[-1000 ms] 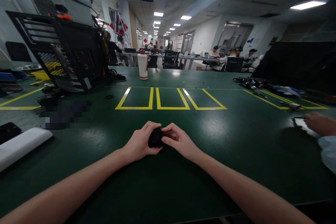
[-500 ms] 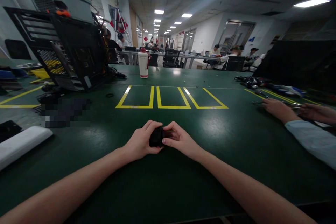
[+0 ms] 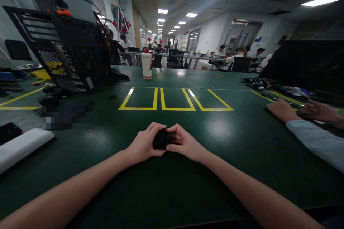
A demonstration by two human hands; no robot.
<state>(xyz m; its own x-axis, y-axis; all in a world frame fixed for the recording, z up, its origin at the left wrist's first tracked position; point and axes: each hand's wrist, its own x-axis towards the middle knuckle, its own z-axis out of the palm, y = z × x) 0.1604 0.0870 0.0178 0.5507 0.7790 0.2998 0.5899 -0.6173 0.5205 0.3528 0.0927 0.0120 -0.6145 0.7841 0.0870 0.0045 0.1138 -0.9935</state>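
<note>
A small black object [image 3: 160, 139], roughly cylindrical with a rim on its right side, is held between my two hands just above or on the green table [image 3: 172, 186]; its exact kind I cannot make out. My left hand [image 3: 146, 139] wraps around its left side, thumb below and fingers over the top. On the other side, my right hand [image 3: 184, 141] grips the rimmed end with thumb and curled fingertips. The palms hide part of the object.
Yellow tape frames [image 3: 177, 109] mark the table ahead. A white bottle [image 3: 147, 64] stands beyond them. To the left are an open computer case [image 3: 77, 53], a black ring [image 3: 112, 97] and a white long object [image 3: 25, 146]. At right, a co-worker's hands [image 3: 283, 111] work near cables [image 3: 255, 83].
My right fingers have shifted slightly on the black object, and more of its rim shows. The co-worker's hands at the right have moved a little.
</note>
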